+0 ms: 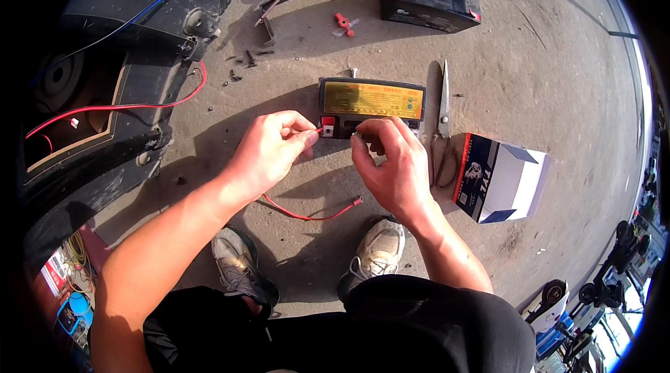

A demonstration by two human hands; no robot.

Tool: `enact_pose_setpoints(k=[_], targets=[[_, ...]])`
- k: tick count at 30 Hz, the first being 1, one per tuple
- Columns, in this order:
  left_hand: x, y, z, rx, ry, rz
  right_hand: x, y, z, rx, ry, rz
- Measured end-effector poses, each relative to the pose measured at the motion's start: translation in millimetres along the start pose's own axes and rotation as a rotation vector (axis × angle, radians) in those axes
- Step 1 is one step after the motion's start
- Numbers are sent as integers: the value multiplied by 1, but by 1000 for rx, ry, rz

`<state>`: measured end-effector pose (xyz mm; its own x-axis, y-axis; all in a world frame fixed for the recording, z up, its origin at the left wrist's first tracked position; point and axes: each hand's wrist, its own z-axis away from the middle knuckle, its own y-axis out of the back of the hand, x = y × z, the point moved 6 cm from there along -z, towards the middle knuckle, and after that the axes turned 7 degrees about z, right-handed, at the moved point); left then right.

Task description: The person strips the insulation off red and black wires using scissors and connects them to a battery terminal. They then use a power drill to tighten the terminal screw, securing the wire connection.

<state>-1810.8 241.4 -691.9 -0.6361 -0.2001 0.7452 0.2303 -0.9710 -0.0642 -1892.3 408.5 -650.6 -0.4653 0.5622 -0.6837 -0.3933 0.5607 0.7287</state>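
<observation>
A black battery with a yellow label [373,99] lies on the concrete before me, its terminal side toward me. My left hand [269,150] is closed in a pinch on the end of a red wire, right beside the battery's red-edged terminal [328,127]. More red wire [307,217] curves over the ground below that hand, its bare tip lying to the right. My right hand [394,163] is at the battery's near edge, thumb and fingers pinched on a small pale bit [357,136] too small to name. Fingers hide part of that edge.
Scissors [444,118] lie right of the battery, near an opened cardboard box [499,177]. Farther off sit another black battery [430,3] and a small red part [343,24]. A black machine housing [118,101] with red and blue wires stands left. My shoes [377,251] are close below.
</observation>
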Motion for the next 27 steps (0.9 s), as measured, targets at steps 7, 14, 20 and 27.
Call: enact_pose_setpoints(k=[7, 14, 20, 27], targets=[[0, -1, 1, 6, 24, -2, -1, 0, 1, 5, -9, -45], [2, 16, 9, -40, 155, 73, -8, 11, 14, -187, -192, -199], [23, 34, 32, -196, 301, 87, 18, -54, 62, -357, 122, 262], [66, 52, 102, -207, 390, 22, 48, -3, 80, -84, -176, 314]])
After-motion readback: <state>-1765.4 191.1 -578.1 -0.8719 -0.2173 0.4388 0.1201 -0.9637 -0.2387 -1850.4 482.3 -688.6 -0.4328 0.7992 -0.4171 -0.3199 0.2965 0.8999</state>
